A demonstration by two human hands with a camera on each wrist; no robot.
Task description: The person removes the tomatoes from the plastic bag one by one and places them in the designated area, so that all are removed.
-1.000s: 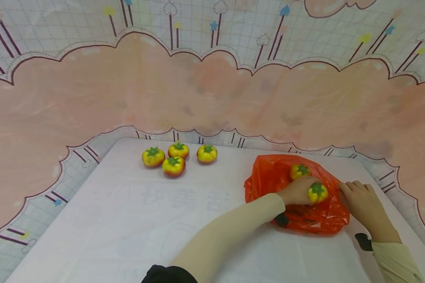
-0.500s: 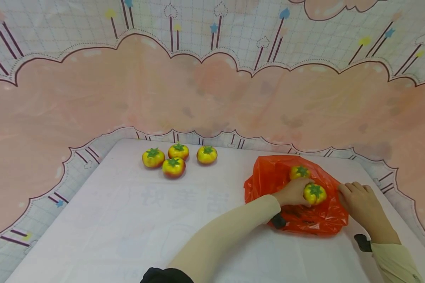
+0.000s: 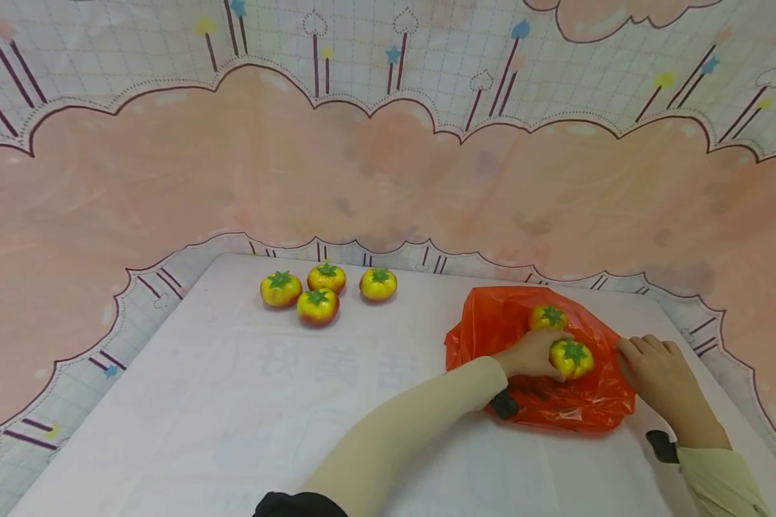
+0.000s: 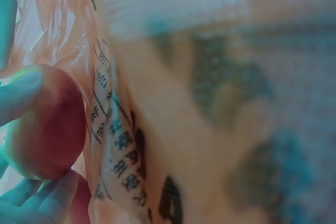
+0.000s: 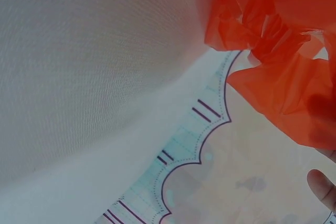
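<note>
In the head view, an orange-red plastic bag (image 3: 491,316) lies open-mouthed at the table's right side. My left hand (image 3: 532,353) reaches into its mouth and grips a yellow-and-red persimmon (image 3: 572,359) with a green leafy top. The left wrist view shows this persimmon (image 4: 52,124) between thumb and fingers, with part of another red fruit (image 4: 80,203) below. Another persimmon (image 3: 547,317) sits just behind the left hand in the bag. At the bag's right edge, my right hand (image 3: 662,377) pinches the plastic; its fingertips are partly hidden.
Several more persimmons (image 3: 317,307) stand together at the back left of the white table (image 3: 233,431). A patterned cloth (image 3: 362,172) with cloud shapes hangs behind and runs down along the table's sides.
The left hand has drawn the gripped persimmon slightly left and nearer to me inside the bag. My right hand stays at the bag's edge. The fruits at the back left have not moved.
</note>
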